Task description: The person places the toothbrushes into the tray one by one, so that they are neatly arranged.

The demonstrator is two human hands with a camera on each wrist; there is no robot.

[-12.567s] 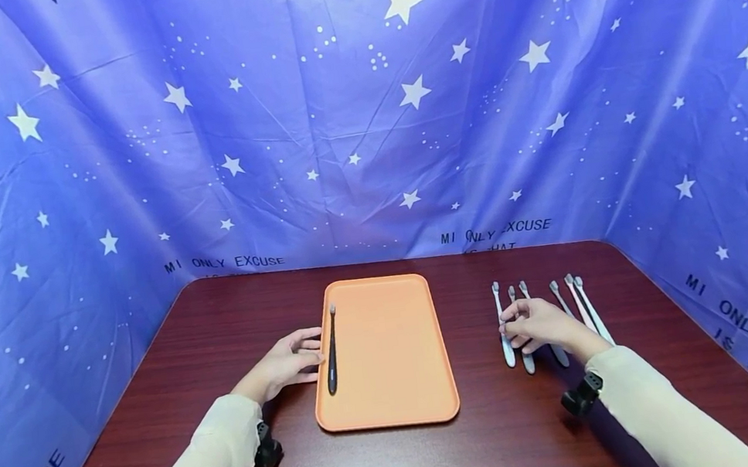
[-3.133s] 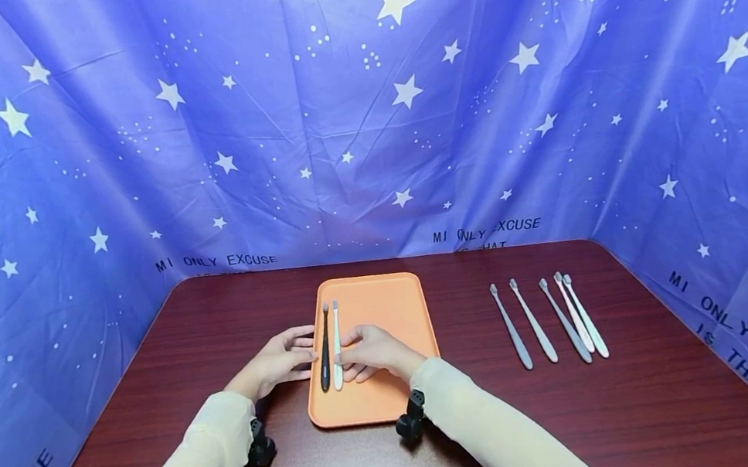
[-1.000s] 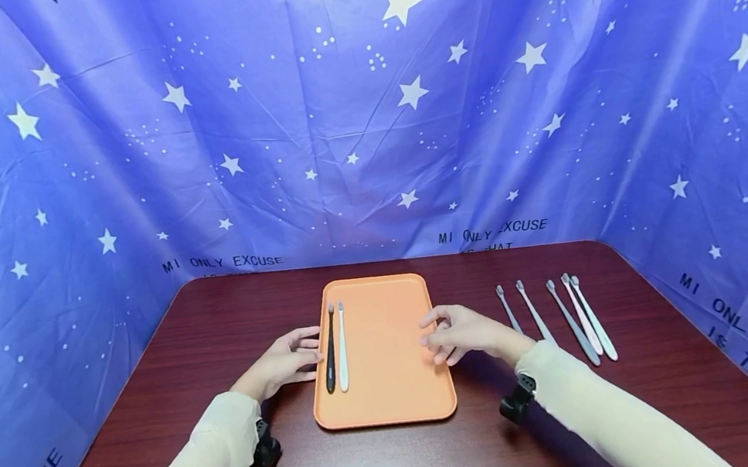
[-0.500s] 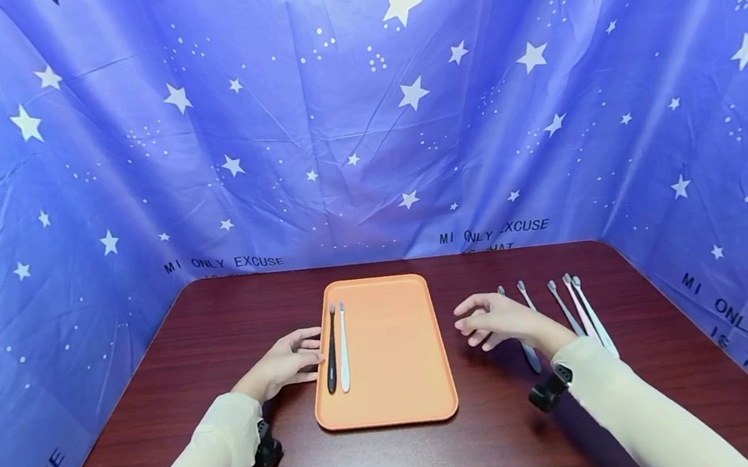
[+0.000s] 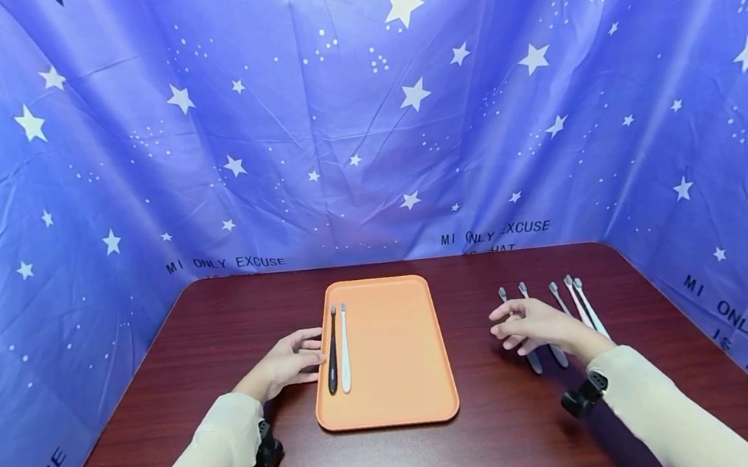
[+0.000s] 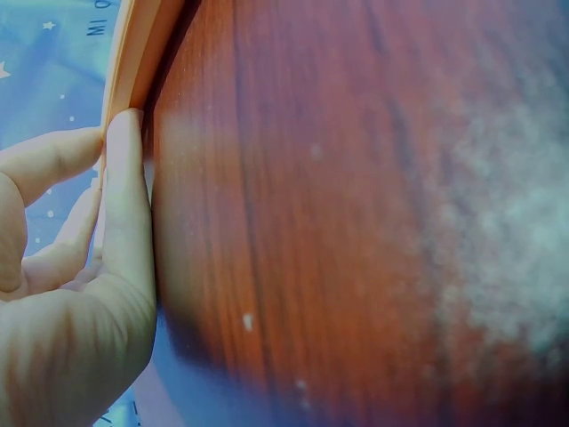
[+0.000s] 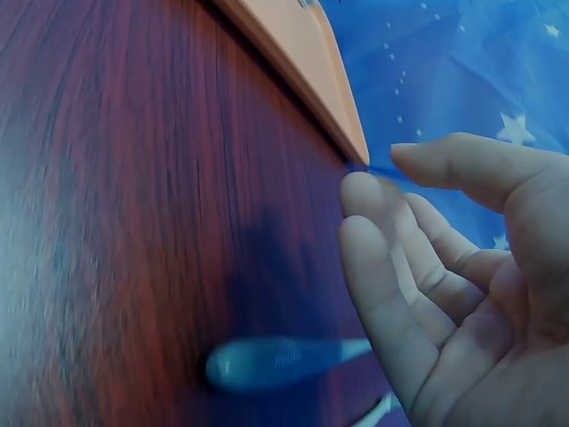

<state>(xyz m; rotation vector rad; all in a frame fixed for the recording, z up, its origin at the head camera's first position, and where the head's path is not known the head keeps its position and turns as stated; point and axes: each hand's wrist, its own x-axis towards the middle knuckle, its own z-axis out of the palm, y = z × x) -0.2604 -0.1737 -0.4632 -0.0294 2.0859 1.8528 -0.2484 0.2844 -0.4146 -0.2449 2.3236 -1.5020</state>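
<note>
Two toothbrushes, one black (image 5: 331, 355) and one white (image 5: 344, 350), lie side by side at the left of the orange tray (image 5: 398, 371), and five slim grey and pale toothbrushes (image 5: 575, 302) lie on the worktop (image 5: 497, 436) to the right. The left hand (image 5: 285, 365) rests with relaxed fingers against the tray's left edge. The right hand (image 5: 533, 327) hovers loosely spread, holding nothing, over the leftmost grey toothbrush (image 5: 534, 361) of the five.

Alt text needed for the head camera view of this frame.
A person's right hand hovers open over five toothbrushes on a dark wooden table, while the left hand rests against an orange tray holding a black toothbrush and a white toothbrush.
</note>
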